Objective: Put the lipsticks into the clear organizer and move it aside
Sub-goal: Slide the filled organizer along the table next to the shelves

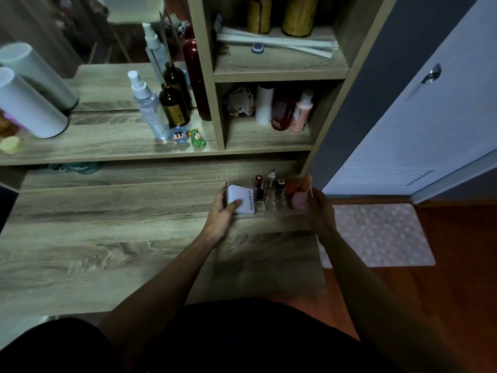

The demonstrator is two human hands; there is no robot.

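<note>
Left hand [224,211] and right hand [320,208] clasp opposite ends of the clear organizer [266,208], lipsticks [269,189] upright inside, seemingly to shift it aside

Both bare forearms reach up from the bottom of the frame toward right of centre. The left hand [222,211] curls inward, thumb pointing right. The right hand [320,210] is cupped, fingers raised and bent.

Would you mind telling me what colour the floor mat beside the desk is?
The mat is pale pink with lighter dots, seen in the head view.
</note>
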